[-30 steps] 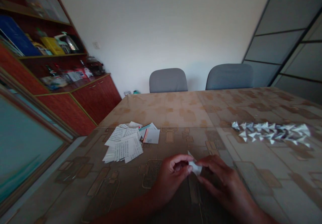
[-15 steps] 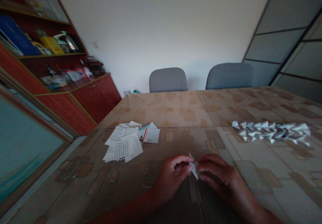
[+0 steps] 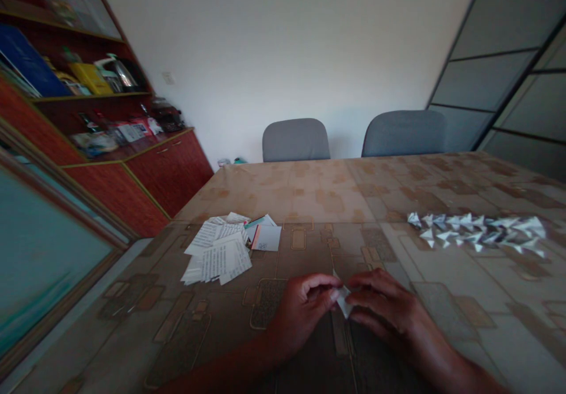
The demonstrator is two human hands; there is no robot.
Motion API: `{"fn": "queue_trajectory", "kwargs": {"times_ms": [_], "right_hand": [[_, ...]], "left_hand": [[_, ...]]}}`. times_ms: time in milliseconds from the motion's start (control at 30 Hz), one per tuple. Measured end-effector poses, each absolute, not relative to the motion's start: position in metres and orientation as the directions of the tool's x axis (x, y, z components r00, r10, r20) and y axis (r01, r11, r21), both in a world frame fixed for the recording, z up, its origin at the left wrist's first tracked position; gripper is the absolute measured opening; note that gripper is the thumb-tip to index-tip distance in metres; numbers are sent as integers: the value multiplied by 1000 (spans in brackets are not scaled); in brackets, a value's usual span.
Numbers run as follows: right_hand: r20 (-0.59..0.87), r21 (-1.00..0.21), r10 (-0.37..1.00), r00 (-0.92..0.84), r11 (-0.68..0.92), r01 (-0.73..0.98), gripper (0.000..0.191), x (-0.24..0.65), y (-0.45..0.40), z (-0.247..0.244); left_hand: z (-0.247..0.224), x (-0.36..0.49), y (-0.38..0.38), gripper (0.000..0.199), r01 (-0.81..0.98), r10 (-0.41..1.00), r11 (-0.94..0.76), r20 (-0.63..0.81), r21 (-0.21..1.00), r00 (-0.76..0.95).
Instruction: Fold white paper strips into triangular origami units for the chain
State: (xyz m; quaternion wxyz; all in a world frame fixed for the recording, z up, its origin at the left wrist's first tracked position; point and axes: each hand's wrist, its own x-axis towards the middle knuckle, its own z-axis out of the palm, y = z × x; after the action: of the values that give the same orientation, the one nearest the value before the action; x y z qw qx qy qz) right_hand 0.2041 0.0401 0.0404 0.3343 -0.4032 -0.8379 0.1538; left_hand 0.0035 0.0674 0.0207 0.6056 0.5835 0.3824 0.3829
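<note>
Between my hands, above the near part of the table, is a small folded piece of white paper (image 3: pixel 344 303). My left hand (image 3: pixel 305 305) pinches it between thumb and fingers from the left. On the other side, my right hand (image 3: pixel 391 307) has its fingertips on the paper's right edge, thumb below and fingers bent. A loose pile of printed paper pieces (image 3: pixel 221 252) lies to the left, with a white card (image 3: pixel 267 237) at its right side. Pointed folded paper pieces (image 3: pixel 477 229) form a long cluster at the right.
The table (image 3: pixel 309 187) has a patterned cover. Beyond its far edge stand two grey chairs (image 3: pixel 296 140). A red-brown cabinet (image 3: pixel 168 167) with shelves of household items is at the left; grey panelled doors (image 3: pixel 499 81) are at the right.
The fingers of my right hand have shifted slightly on the paper, and the paper has tilted a little. My left hand has barely moved.
</note>
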Motion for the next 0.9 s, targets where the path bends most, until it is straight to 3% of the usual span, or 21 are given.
{"fn": "queue_trajectory", "kwargs": {"times_ms": [567,900], "right_hand": [[369,-491,782,-502,622,609,18,202,39,43],[542,-307,647,-536,746,591,23,198,43,37]], "left_hand": [[23,4,67,27,4,909,43,-41,999,415],[23,4,68,26,23,898,53,-58,998,436]]}}
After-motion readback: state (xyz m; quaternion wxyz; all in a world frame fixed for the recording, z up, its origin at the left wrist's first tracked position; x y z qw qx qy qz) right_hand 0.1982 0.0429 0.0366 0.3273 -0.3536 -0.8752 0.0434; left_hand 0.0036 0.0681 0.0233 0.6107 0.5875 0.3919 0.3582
